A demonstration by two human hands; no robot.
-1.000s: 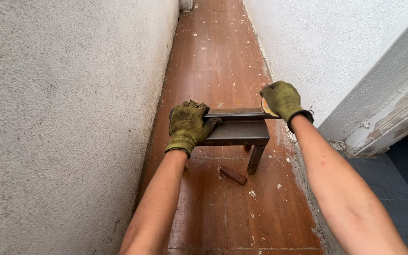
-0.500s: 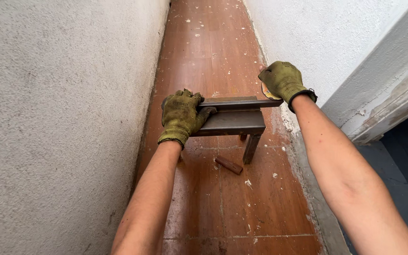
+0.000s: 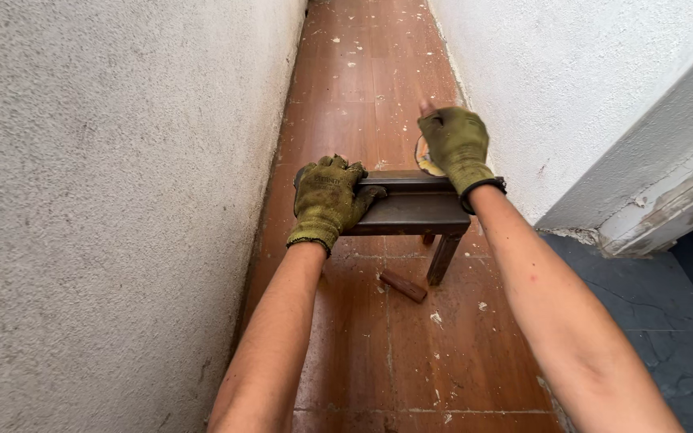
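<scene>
At the middle of the frame, the gloved left hand point(image 3: 328, 199) curls closed around the left end of a dark metal stool point(image 3: 411, 210) above the wooden floor point(image 3: 362, 72), while the gloved right hand point(image 3: 456, 144) rests loosely curled at its far right edge, a small brown block point(image 3: 403, 285) lying below.

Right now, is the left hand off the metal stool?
No, the left hand grips the left end of the dark metal stool, fingers wrapped over its top.

No packages, labels, signs or screens appear visible here.
</scene>
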